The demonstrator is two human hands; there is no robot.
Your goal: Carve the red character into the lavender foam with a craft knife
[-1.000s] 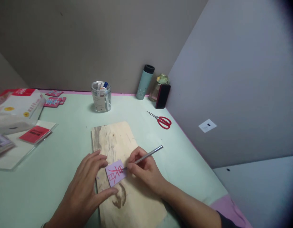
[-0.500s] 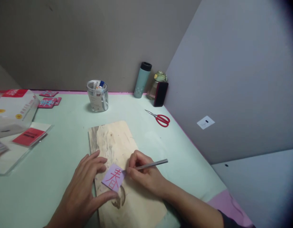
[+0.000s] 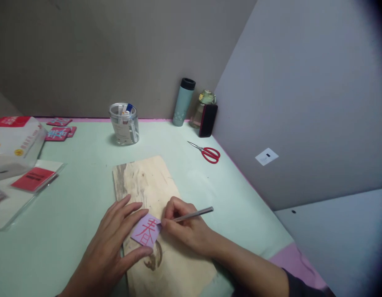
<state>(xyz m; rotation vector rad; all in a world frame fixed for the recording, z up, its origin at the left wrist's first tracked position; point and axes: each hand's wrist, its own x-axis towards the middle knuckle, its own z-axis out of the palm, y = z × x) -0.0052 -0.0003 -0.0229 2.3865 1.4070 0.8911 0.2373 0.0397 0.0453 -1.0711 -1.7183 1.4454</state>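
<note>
The left hand [image 3: 112, 237] spans the purple block [image 3: 155, 236] on the wooden board [image 3: 178, 264], thumb and forefinger against opposite edges; the right hand [image 3: 187, 229] pinches a slim metal tool [image 3: 198, 213], tip at the block's far-right edge. Fine work beside the red character [image 3: 147, 231] seems underway; the next stroke needs a steady block. Farther off, a clear jar [image 3: 122, 133] holds white, pen-like pieces [image 3: 120, 110].

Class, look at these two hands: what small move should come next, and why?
Probably a short, careful stroke with the silver tool along the red character's outline: the right hand holds it like a pen, its working end close to the purple square, which the left hand frames on the wooden board.
</note>
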